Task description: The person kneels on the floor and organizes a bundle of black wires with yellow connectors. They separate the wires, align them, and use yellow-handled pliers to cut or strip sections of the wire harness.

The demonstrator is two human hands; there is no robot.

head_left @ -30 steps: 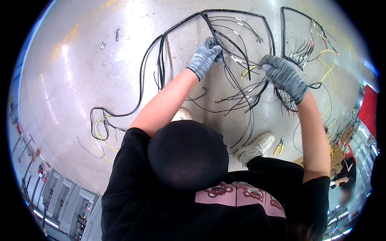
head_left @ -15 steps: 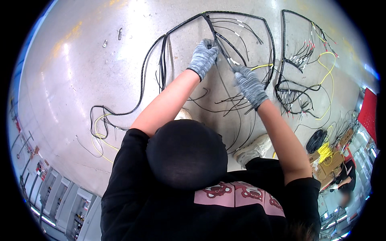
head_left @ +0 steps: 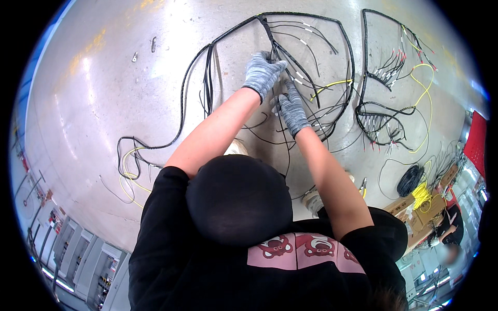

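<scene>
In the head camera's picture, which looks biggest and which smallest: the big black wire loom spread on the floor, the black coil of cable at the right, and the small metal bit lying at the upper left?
1. Black wire loom, by far the widest.
2. Black coil of cable.
3. Small metal bit, smallest.

The fisheye rim shrinks the coil somewhat, but the order looks safe.

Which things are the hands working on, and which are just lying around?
In use:
left gloved hand
right gloved hand
big black wire bundle

Lying about:
second black wire bundle with yellow wire
black cable coil
small pliers
</scene>
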